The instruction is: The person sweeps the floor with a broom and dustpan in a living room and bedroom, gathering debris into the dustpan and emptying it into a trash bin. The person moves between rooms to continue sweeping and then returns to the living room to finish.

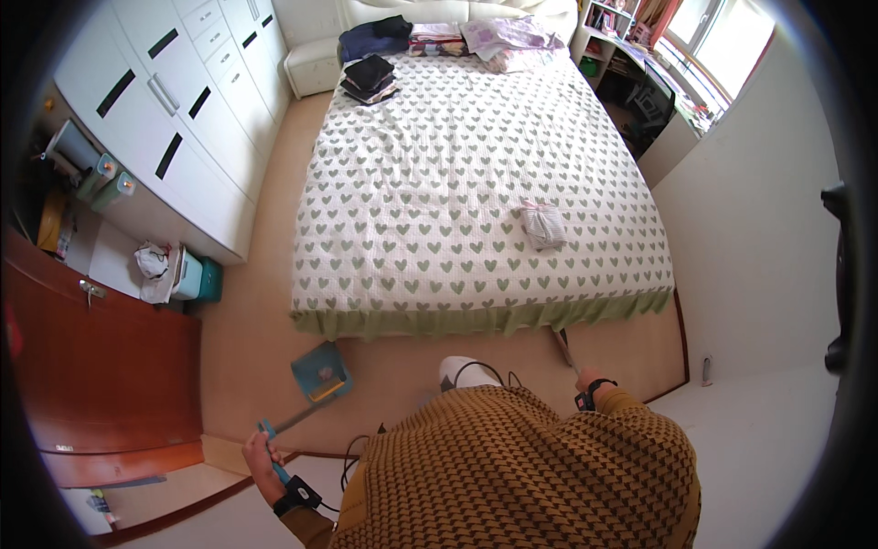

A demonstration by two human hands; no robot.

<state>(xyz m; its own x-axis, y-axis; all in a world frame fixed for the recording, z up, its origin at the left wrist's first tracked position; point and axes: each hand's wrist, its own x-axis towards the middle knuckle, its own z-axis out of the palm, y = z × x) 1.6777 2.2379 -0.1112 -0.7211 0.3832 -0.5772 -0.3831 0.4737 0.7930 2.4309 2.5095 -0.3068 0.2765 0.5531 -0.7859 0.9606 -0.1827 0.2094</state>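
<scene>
My left hand (260, 453) is closed round the blue handle (270, 434) of a long-handled dustpan, whose blue pan (315, 361) lies on the floor left of the bed's foot with some small debris in it. My right hand (587, 378) is closed on a long handle (567, 352) that runs to the bed's green skirt; whatever is at its far end is largely hidden there. The bed (476, 137) has a heart-patterned cover, with a small folded striped bundle (541, 224) near its foot.
A white wardrobe (210, 119) and low shelf with teal bins (206, 279) line the left, beside a wooden door (110, 366). A cluttered desk (681, 110) and chair stand by the window at right; a white wall (750, 274) follows. Folded clothes (368, 78) lie near the headboard.
</scene>
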